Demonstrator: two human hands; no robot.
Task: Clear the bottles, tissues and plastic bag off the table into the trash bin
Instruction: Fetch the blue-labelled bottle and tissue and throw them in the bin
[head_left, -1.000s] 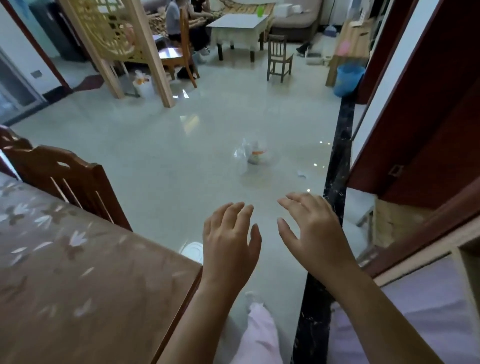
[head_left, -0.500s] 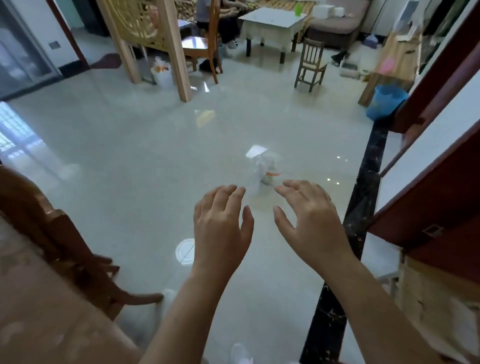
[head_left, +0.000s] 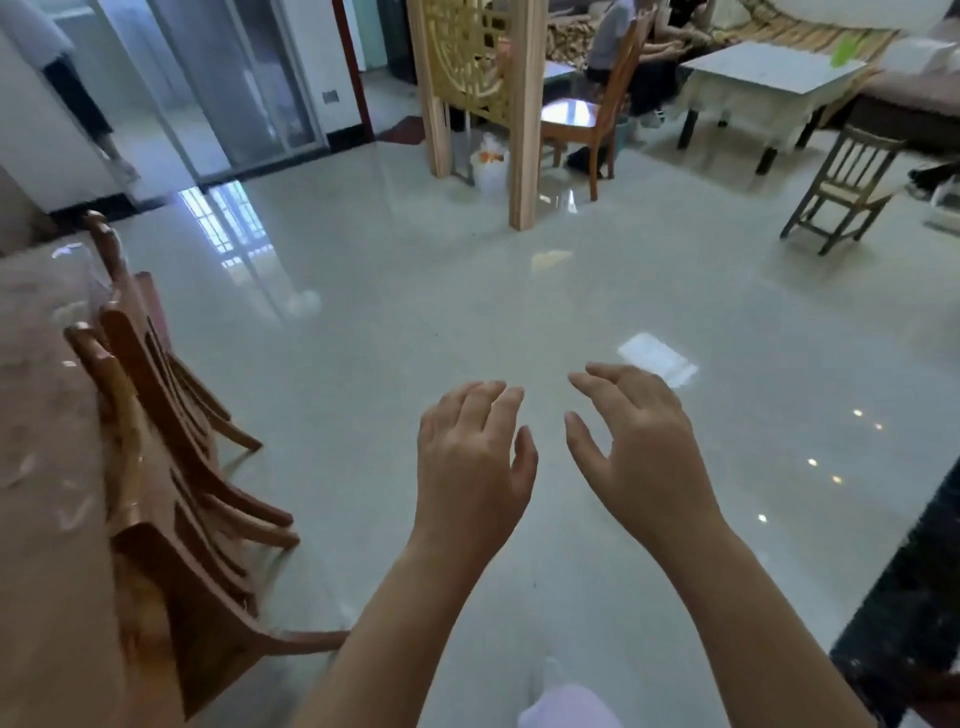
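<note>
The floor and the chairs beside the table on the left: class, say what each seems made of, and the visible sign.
Floor: probably polished tile, pale and glossy; it mirrors a grille pattern and bright light spots. Chairs: seemingly wood, reddish-brown with a varnished sheen on slatted backs; blur hides any grain.

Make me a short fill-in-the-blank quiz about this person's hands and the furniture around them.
1. The left hand and the right hand are open and hold ____.
2. The wooden chairs are pushed up against the table on the person's ____ side.
3. Both hands hover over the shiny ____, not over the table.

Missing words: nothing; left; floor
</note>
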